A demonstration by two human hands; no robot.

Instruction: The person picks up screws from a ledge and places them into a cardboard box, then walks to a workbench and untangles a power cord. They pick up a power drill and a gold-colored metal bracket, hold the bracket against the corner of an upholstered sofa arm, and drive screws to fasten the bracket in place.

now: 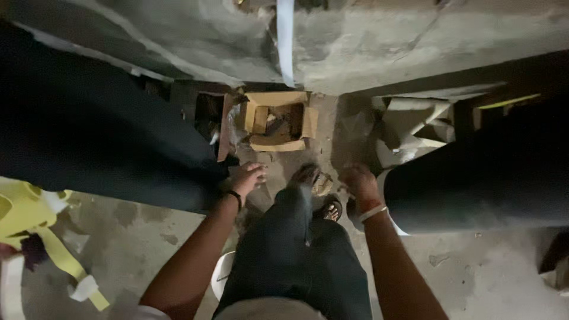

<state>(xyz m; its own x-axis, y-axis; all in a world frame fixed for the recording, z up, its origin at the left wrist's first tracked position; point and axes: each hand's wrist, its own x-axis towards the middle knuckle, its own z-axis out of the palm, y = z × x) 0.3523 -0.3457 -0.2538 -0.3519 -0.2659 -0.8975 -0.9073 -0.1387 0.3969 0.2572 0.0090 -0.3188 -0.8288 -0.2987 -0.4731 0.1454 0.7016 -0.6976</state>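
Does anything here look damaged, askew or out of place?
Yes. The small cardboard box on the floor ahead of the left hand and right hand sits open, flaps splayed and crumpled, with torn cardboard pieces lying beside it.

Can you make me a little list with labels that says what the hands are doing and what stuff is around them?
Left hand: open, fingers spread, at the edge of a big dark sheet
Right hand: curled, beside another dark sheet
Between the hands: a foot in a sandal
Ahead: open cardboard box on the floor
Floor: grey concrete, stained
Far left: yellow straps
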